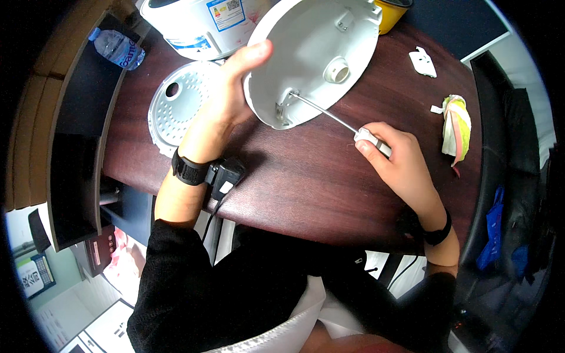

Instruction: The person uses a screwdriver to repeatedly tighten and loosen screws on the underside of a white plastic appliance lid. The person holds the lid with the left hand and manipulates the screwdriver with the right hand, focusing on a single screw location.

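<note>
My left hand (235, 88) grips the left rim of an oval white plastic housing (303, 41), thumb raised along its edge, holding it tilted with the inside toward me. My right hand (394, 165) holds a screwdriver (371, 141) by its white handle; the thin shaft reaches to a small fitting (287, 103) at the housing's lower left interior. A round raised collar (337, 70) and a small bracket (344, 22) sit higher inside. A perforated round white plate (165, 112) lies left of my left forearm. Both wrists wear black straps with devices.
On the dark wooden table (306, 200) are a white appliance body (200, 29), a yellow container (391, 15), a small white piece (422, 63) and a yellow-and-pink crumpled bundle (454, 126). A water bottle (118, 50) is at upper left. A black chair (512, 129) stands right.
</note>
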`<state>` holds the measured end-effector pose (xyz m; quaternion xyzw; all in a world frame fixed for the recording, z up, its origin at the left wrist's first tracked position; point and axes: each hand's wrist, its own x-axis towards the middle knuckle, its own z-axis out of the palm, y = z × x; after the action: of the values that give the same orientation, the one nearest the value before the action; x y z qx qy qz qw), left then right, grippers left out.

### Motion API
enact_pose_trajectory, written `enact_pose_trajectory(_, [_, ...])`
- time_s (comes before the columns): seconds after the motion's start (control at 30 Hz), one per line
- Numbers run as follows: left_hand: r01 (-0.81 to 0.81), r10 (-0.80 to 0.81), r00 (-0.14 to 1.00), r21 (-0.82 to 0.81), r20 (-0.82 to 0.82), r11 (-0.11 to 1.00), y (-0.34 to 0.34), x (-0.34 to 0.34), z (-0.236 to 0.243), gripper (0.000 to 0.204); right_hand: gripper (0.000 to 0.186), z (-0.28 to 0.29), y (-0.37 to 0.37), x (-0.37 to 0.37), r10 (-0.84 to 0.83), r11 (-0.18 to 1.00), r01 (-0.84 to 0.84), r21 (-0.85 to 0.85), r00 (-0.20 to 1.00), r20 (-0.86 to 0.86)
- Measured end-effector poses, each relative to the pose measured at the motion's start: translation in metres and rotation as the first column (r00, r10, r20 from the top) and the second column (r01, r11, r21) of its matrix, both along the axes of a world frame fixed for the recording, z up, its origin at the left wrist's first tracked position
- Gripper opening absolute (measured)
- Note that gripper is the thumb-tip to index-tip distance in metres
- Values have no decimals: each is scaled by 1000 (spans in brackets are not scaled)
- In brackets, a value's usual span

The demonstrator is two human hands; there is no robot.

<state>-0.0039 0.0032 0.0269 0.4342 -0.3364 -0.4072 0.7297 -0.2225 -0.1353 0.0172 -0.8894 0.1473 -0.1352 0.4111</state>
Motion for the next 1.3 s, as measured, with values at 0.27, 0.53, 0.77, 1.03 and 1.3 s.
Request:
enact_pose_trajectory(0.27, [-102, 74, 958, -86, -275, 991, -4, 12, -1, 64, 22, 4, 7, 1, 16, 999, -12, 38, 994, -108])
enact_pose_trajectory(0.53, [-107, 89, 983, -102, -160, 989, -5, 9, -2, 56, 26, -4, 8, 1, 91, 912, 37, 409, 953, -289])
enact_pose_trajectory(0.77, [-151, 140, 968, -37, -207, 988, -13, 5, -3, 62, 18, 12, -10, -4, 68, 907, 76, 414, 944, -322])
enact_pose_trajectory(1.03, [-166, 159, 961, -12, -228, 986, -13, 5, -5, 64, 19, 25, -6, -5, -15, 999, 22, 45, 990, -138])
enact_pose_trajectory(1.3, [-175, 173, 958, 12, -227, 984, -13, 5, -4, 65, 22, 24, -2, -5, -26, 1000, 24, -18, 995, -99])
